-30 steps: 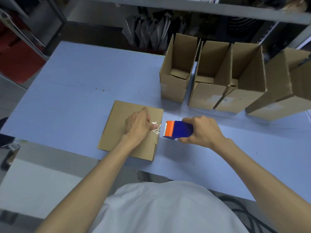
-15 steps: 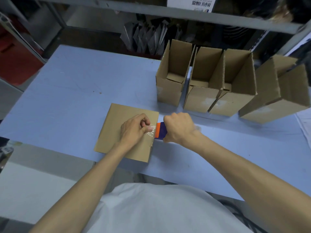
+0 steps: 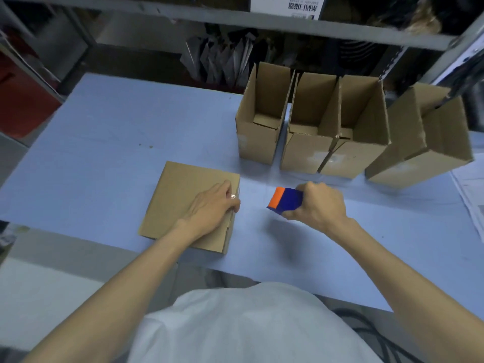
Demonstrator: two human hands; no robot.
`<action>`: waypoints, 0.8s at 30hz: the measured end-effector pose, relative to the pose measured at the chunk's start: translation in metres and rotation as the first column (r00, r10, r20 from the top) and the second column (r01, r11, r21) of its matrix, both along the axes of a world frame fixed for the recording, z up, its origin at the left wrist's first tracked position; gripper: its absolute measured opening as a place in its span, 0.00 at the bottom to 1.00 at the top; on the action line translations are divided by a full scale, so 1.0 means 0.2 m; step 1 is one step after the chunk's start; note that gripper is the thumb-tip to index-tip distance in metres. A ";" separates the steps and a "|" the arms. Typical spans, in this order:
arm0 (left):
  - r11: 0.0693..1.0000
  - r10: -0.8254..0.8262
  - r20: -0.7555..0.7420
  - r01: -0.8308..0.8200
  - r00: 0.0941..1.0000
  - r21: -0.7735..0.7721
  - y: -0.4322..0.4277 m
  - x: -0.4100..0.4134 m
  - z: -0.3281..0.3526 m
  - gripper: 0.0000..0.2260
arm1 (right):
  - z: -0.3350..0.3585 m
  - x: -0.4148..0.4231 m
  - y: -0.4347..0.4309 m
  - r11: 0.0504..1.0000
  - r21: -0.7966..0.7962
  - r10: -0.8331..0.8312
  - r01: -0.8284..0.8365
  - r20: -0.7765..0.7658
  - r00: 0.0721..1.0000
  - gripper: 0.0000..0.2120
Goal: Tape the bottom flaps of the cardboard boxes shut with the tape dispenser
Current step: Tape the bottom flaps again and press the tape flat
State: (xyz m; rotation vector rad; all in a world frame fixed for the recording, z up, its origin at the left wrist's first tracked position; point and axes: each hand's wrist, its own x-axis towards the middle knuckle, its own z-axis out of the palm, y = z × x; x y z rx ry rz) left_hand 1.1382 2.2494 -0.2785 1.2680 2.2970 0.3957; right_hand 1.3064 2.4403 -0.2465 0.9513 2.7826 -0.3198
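Note:
A cardboard box (image 3: 180, 197) stands bottom up at the front of the blue table (image 3: 110, 142). My left hand (image 3: 212, 208) rests on its right edge, fingers pressing clear tape down over the edge. My right hand (image 3: 318, 205) grips the blue and orange tape dispenser (image 3: 284, 200), held a little above the table to the right of the box, apart from it.
Three open cardboard boxes (image 3: 311, 127) stand in a row at the back right, and another one (image 3: 421, 137) lies tilted further right. A metal shelf (image 3: 235, 14) runs above the table's far edge. Papers (image 3: 471, 195) lie at the right edge.
My right hand has pulled the dispenser away from the box's right edge to the right. My left hand stays on the box, now flatter on the tape end.

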 end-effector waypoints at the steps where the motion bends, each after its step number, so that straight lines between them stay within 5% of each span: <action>1: 0.999 -0.041 -0.026 0.041 0.999 -0.017 0.00 0.00 0.01 0.04 | 0.01 0.01 0.00 0.999 -0.030 -0.033 0.031 -0.056 0.998 0.24; 3: 1.000 -0.001 -0.012 0.000 1.000 -0.016 0.01 -0.01 0.03 0.01 | 0.02 0.02 0.00 0.995 -0.091 -0.064 0.049 -0.171 0.983 0.29; 5: 0.996 0.062 0.029 -0.064 0.998 0.057 0.03 -0.01 0.04 0.09 | 0.05 0.03 -0.01 0.989 -0.149 -0.050 0.005 -0.301 0.952 0.33; 7: 0.940 0.209 0.233 -0.261 0.950 0.219 0.05 0.01 0.07 0.14 | 0.09 0.05 -0.02 0.974 -0.213 -0.019 -0.081 -0.432 0.902 0.33; 9: 0.827 0.309 0.610 -0.523 0.729 0.206 0.08 0.03 0.15 0.11 | 0.12 0.06 -0.03 0.956 -0.238 0.022 -0.171 -0.523 0.852 0.35; 12: 0.835 0.218 0.883 -0.547 0.415 0.051 0.11 0.05 0.21 0.15 | 0.16 0.04 -0.07 0.941 -0.228 0.062 -0.249 -0.607 0.792 0.36; 20: 0.777 0.134 0.974 -0.630 0.182 0.011 0.11 0.05 0.32 0.06 | 0.23 -0.02 -0.09 0.856 -0.416 -0.074 -0.308 -0.687 0.723 0.32; 24: 0.765 0.131 0.975 -0.644 0.178 0.015 0.10 0.03 0.34 0.07 | 0.25 -0.05 -0.10 0.827 -0.441 -0.081 -0.349 -0.708 0.702 0.31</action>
